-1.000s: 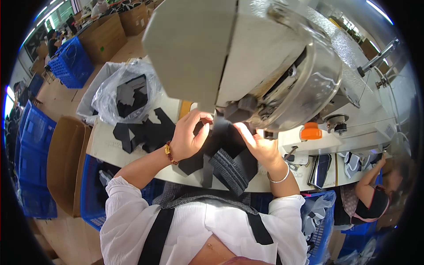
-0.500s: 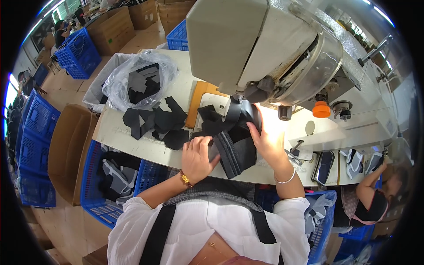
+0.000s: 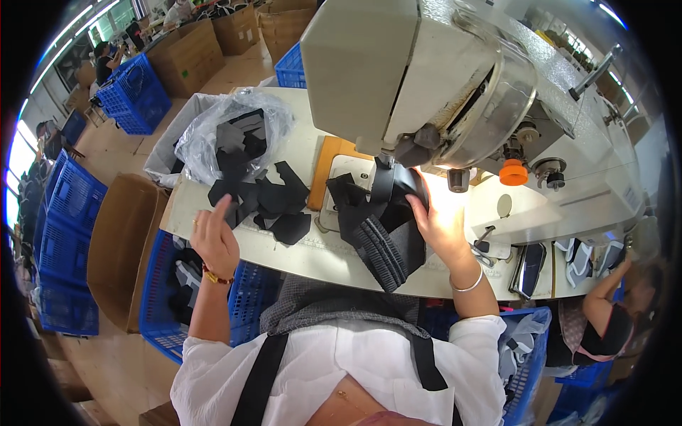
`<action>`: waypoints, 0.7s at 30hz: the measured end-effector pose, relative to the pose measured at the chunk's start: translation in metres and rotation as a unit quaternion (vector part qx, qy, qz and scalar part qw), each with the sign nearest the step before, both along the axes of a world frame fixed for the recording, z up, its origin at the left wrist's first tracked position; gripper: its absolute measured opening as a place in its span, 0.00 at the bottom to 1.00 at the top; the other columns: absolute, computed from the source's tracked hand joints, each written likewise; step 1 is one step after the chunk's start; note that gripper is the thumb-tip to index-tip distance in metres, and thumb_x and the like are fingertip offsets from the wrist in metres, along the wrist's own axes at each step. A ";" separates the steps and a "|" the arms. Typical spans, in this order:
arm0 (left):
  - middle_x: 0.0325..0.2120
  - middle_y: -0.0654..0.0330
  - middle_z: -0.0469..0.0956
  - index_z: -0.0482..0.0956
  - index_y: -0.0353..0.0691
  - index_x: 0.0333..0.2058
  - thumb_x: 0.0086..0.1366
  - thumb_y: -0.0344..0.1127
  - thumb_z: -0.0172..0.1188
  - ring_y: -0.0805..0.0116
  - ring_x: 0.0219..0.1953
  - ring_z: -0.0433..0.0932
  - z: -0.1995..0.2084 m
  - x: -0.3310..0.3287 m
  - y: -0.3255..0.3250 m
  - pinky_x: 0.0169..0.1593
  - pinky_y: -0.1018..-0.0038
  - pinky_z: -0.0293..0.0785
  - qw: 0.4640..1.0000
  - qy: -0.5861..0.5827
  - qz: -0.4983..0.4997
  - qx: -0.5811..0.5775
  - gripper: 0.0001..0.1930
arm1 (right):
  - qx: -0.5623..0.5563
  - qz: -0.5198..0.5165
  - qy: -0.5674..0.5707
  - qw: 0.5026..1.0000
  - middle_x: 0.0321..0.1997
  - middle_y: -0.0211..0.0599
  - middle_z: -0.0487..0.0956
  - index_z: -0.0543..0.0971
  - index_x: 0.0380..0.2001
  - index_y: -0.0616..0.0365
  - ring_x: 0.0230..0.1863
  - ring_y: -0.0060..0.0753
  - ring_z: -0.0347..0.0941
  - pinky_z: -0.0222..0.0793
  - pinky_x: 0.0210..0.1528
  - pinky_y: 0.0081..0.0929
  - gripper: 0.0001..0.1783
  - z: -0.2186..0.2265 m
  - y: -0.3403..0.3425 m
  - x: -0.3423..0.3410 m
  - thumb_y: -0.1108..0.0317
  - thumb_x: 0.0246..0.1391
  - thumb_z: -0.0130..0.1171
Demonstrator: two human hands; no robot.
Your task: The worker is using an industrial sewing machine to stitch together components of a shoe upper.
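Note:
Under the head of a sewing machine lies a black sewn fabric piece with a ribbed, gathered band, its lower end hanging toward the table's front edge. My right hand grips its right side, the thumb on top and the other fingers partly hidden in the lamp's glare. My left hand is away from the work with nothing in it, the index finger stretched out and slightly blurred. It hovers by loose flat cut pieces of black fabric left of the machine, apparently just short of them.
A clear plastic bag of dark pieces stands on the table's left end. Below are a blue crate and a cardboard box. Scissors and a phone lie to the right, where a co-worker sits.
My left hand has let go of the sewn piece and moved left to the loose cut pieces. My right hand keeps its hold; the ribbed band has shifted slightly right and nearer.

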State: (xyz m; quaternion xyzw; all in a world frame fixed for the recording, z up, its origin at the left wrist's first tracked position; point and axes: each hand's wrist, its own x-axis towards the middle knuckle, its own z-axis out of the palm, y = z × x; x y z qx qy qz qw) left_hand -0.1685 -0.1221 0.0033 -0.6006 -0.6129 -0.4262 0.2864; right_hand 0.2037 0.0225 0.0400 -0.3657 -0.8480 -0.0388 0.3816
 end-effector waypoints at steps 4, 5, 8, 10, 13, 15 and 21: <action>0.37 0.52 0.77 0.82 0.41 0.53 0.55 0.19 0.56 0.55 0.37 0.75 0.019 0.014 0.049 0.39 0.62 0.72 0.997 0.067 0.002 -0.040 0.25 | -0.033 -0.001 0.037 0.999 0.46 0.51 0.82 0.77 0.59 0.59 0.45 0.54 0.80 0.74 0.51 0.38 0.30 -0.007 -0.002 0.001 0.78 0.51 0.68; 0.42 0.52 0.76 0.81 0.41 0.54 0.55 0.21 0.58 0.52 0.43 0.74 0.021 0.025 0.065 0.46 0.60 0.70 0.993 0.081 0.033 -0.074 0.25 | -0.045 0.013 0.066 0.997 0.46 0.51 0.82 0.77 0.59 0.59 0.45 0.53 0.80 0.74 0.50 0.38 0.29 -0.008 -0.003 0.001 0.78 0.52 0.67; 0.53 0.52 0.72 0.81 0.44 0.53 0.54 0.27 0.65 0.47 0.57 0.68 0.021 0.069 0.085 0.61 0.54 0.62 0.986 0.095 0.030 -0.134 0.24 | -0.096 -0.003 0.076 0.992 0.48 0.50 0.82 0.77 0.60 0.57 0.42 0.50 0.79 0.74 0.48 0.35 0.28 -0.013 -0.005 0.001 0.82 0.54 0.63; 0.48 0.56 0.76 0.83 0.45 0.46 0.54 0.33 0.71 0.51 0.53 0.71 0.019 0.100 0.090 0.59 0.57 0.63 0.986 0.041 -0.120 -0.112 0.19 | -0.106 -0.007 0.089 0.990 0.47 0.50 0.82 0.77 0.60 0.56 0.39 0.48 0.78 0.73 0.45 0.32 0.28 -0.015 -0.007 0.002 0.85 0.54 0.59; 0.38 0.62 0.77 0.80 0.44 0.37 0.56 0.37 0.72 0.56 0.45 0.73 0.010 0.150 0.100 0.52 0.59 0.66 0.951 -0.062 -0.284 -0.105 0.12 | -0.103 -0.010 0.103 0.989 0.42 0.49 0.82 0.78 0.59 0.54 0.32 0.45 0.75 0.72 0.39 0.32 0.28 -0.017 -0.010 0.002 0.86 0.56 0.55; 0.37 0.60 0.78 0.78 0.41 0.37 0.59 0.37 0.70 0.55 0.43 0.75 0.005 0.167 0.100 0.49 0.61 0.69 0.938 -0.126 -0.283 -0.159 0.12 | -0.100 -0.016 0.078 0.992 0.36 0.48 0.81 0.78 0.59 0.53 0.29 0.44 0.73 0.70 0.36 0.33 0.27 -0.015 -0.011 0.003 0.85 0.57 0.55; 0.31 0.60 0.78 0.67 0.34 0.43 0.76 0.39 0.55 0.82 0.33 0.71 0.004 0.165 0.076 0.41 0.82 0.70 0.691 -0.472 -0.479 -0.266 0.13 | -0.079 0.012 0.053 0.995 0.25 0.48 0.75 0.80 0.53 0.58 0.23 0.40 0.67 0.64 0.30 0.35 0.19 -0.001 -0.004 0.014 0.79 0.60 0.55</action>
